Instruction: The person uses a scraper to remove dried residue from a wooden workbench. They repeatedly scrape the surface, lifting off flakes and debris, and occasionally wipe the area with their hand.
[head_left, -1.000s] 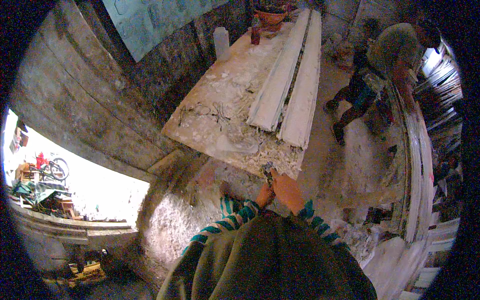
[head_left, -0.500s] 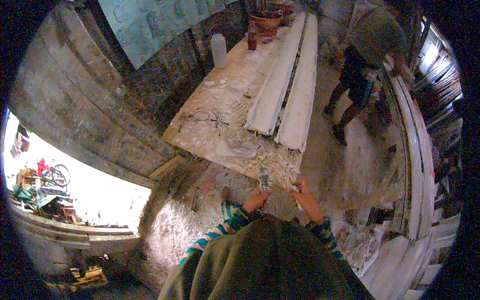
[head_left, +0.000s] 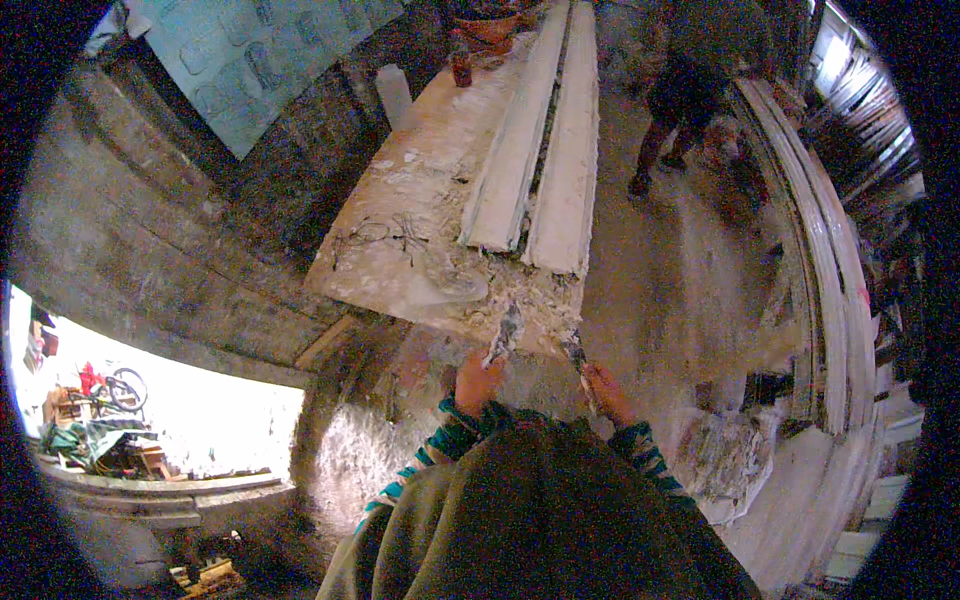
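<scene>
At the near end of a plaster-covered table (head_left: 385,205), my left hand (head_left: 478,384) is closed round a small trowel (head_left: 509,328), its greyish blade over the lumpy wet plaster (head_left: 535,290). My right hand (head_left: 610,392) grips a narrow, dark-bladed scraper (head_left: 574,350) at the table's near right corner. Its exact shape is too blurred to tell. Beyond both tools, two long white plaster mouldings (head_left: 515,175) (head_left: 566,170) lie side by side, with a dark gap between them. Some thin wire (head_left: 400,235) rests to their left on the table.
A white container (head_left: 394,95), a red bottle (head_left: 461,66) and an orange basin (head_left: 487,32) stand toward the far end. Another person (head_left: 685,90) is at the far right, beside long white strips (head_left: 810,220). A bright opening (head_left: 220,410) lies at left.
My view has shifted, so the table sits farther up and left. Both hands have moved apart a little, and the two tools now show more plainly at the table's near edge.
</scene>
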